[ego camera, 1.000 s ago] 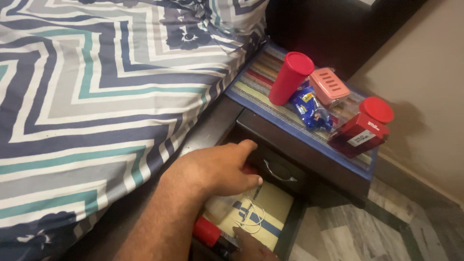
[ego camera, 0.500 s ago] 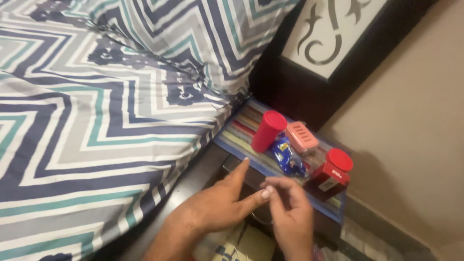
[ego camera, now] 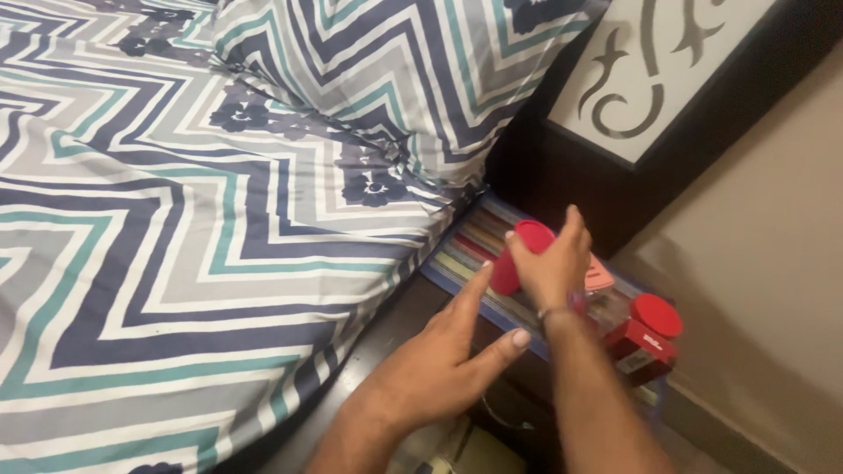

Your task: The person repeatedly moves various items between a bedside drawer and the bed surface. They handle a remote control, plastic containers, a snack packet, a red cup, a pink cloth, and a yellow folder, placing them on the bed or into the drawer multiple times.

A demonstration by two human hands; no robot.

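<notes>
My right hand [ego camera: 551, 266] reaches over the bedside table and lies against a red tumbler with a red lid [ego camera: 530, 237]. Its thumb crosses the tumbler's near side and its fingers stretch straight past the lid, not curled around it. My left hand [ego camera: 437, 373] hovers lower down at the table's front edge, palm turned inward, fingers and thumb spread, holding nothing. The tumbler stands on a striped mat [ego camera: 463, 249].
A pink box [ego camera: 602, 277] and a dark red jar with a red lid [ego camera: 648, 335] stand right of the tumbler. An open drawer [ego camera: 465, 449] shows below my hands. The zigzag-patterned bed cover [ego camera: 176, 263] and pillow [ego camera: 413, 79] lie left; a dark headboard [ego camera: 650, 88] stands behind.
The view lifted from the drawer to the tabletop. My right hand rose from the drawer to the red tumbler. My left hand left the drawer front and opened.
</notes>
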